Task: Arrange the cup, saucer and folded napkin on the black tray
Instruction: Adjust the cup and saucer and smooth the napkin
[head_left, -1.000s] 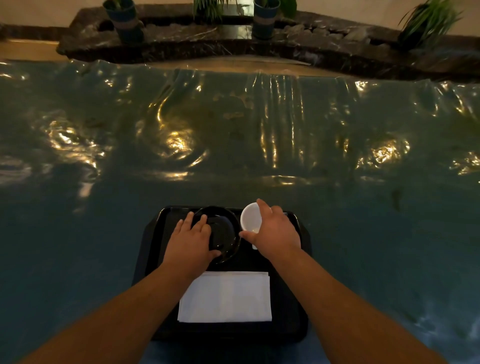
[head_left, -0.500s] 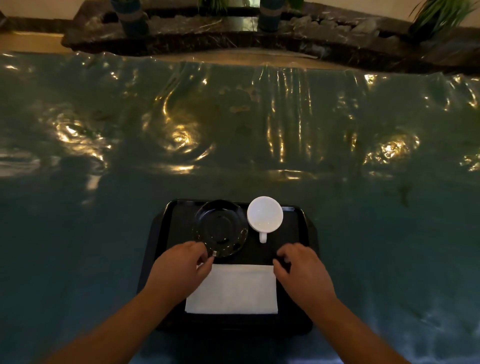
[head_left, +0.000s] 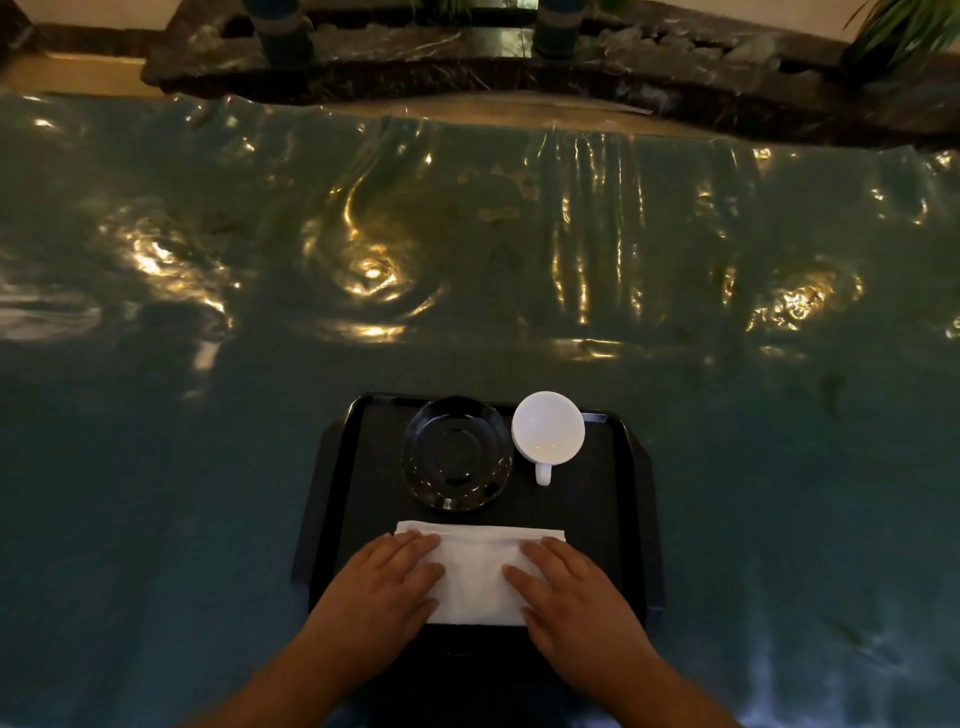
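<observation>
A black tray (head_left: 626, 499) lies on the table in front of me. On its far half sits a glossy black saucer (head_left: 457, 453), and right of it stands a white cup (head_left: 548, 427), upright, its handle pointing towards me. A white folded napkin (head_left: 478, 571) lies flat on the tray's near half. My left hand (head_left: 382, 592) rests palm down on the napkin's left end and my right hand (head_left: 574, 595) on its right end, fingers spread and flat. The hands hide both side edges of the napkin.
A shiny, wrinkled teal plastic cover (head_left: 467, 260) spreads over the whole table. Beyond its far edge runs a dark stone ledge (head_left: 467, 67) with blue pots (head_left: 283, 31) and plants (head_left: 904, 26).
My hands left the saucer and the cup, drew back towards me and came down flat on the napkin's two ends. The cup and saucer stay where they were set.
</observation>
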